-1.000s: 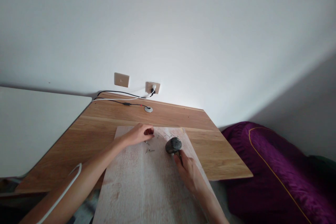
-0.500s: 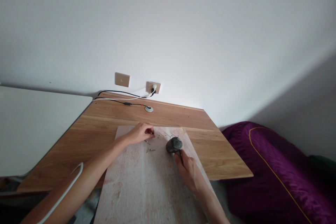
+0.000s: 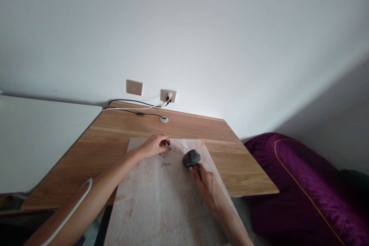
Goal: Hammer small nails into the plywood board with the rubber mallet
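Observation:
A pale whitewashed board (image 3: 161,207) lies on the wooden desk (image 3: 121,134) and reaches toward me. My left hand (image 3: 155,146) rests near the board's far edge with its fingertips pinched together over small nails (image 3: 165,164) scattered there; what it pinches is too small to make out. My right hand (image 3: 208,188) is closed round a thin dark handle. At the handle's far end a dark grey stone-like head (image 3: 191,158) rests on the board, right of the nails.
Black and white cables (image 3: 135,107) run from a wall socket (image 3: 168,95) to a round grommet (image 3: 163,119) at the desk's back. A white surface (image 3: 37,138) adjoins the desk at left. A purple cushion (image 3: 302,196) lies at right. A white cord (image 3: 69,215) crosses my left forearm.
Almost nothing has moved. My left fingertips have shifted very slightly over the nails; my right hand and the dark head stay in place.

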A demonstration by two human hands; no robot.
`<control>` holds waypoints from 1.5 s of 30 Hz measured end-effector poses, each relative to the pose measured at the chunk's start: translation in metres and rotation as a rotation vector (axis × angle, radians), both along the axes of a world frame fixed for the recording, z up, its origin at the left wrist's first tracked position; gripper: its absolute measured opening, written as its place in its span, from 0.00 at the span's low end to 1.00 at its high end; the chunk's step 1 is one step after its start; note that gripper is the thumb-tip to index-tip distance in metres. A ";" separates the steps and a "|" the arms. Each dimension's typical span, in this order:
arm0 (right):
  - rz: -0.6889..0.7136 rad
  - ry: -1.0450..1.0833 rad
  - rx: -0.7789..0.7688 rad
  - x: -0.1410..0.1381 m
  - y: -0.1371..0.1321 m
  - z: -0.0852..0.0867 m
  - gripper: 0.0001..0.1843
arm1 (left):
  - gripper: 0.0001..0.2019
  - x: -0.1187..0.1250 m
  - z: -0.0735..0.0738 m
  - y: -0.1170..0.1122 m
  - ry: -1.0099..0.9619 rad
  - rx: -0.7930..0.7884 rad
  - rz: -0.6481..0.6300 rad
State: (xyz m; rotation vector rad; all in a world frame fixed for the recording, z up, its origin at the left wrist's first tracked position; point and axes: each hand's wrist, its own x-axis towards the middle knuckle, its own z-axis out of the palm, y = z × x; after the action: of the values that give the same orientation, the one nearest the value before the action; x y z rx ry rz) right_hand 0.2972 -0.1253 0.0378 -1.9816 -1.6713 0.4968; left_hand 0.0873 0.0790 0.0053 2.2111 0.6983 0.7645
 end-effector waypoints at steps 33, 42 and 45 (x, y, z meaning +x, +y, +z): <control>0.003 -0.003 0.027 -0.003 -0.002 0.006 0.21 | 0.06 0.001 0.000 0.000 0.052 0.029 -0.009; -0.009 -0.002 0.023 -0.004 -0.002 0.004 0.22 | 0.06 0.001 0.005 0.000 0.053 0.050 -0.126; -0.007 0.006 0.022 -0.003 -0.002 0.003 0.22 | 0.06 0.001 0.006 -0.001 0.059 0.050 -0.124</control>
State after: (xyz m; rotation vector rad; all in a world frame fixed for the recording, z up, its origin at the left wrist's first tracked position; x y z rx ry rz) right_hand 0.2940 -0.1275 0.0412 -1.9677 -1.6587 0.4792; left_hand 0.0878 0.0777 0.0111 2.3066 0.5699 0.6629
